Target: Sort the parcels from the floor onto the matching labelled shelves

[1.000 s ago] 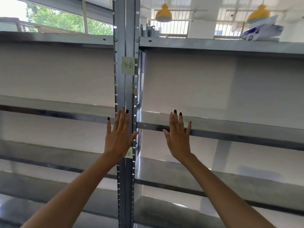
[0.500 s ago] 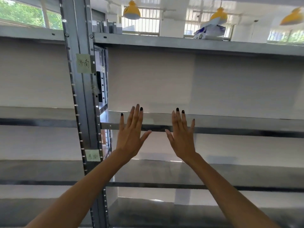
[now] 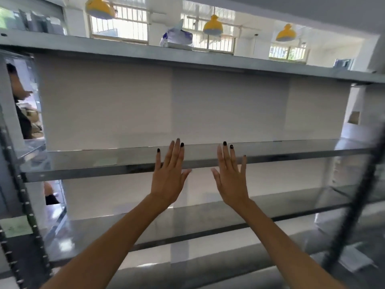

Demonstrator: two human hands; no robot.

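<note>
Gaze swung right along the shelf [image 3: 104, 161]; left hand [image 3: 169, 180] and right hand [image 3: 231, 180] stayed raised, fingers [image 3: 177, 152] spread, empty, no parcel taken yet.

The green label [image 3: 15, 226] down left of the left hand [image 3: 168, 181] is too blurry to read; the dark post [image 3: 359, 203] is smeared.

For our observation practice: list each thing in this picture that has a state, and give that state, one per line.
Left hand: open, fingers straight, holding nothing.
Right hand: open, fingers straight, holding nothing.
Parcel: lying on the top shelf.
Label: too blurred to read.
</note>
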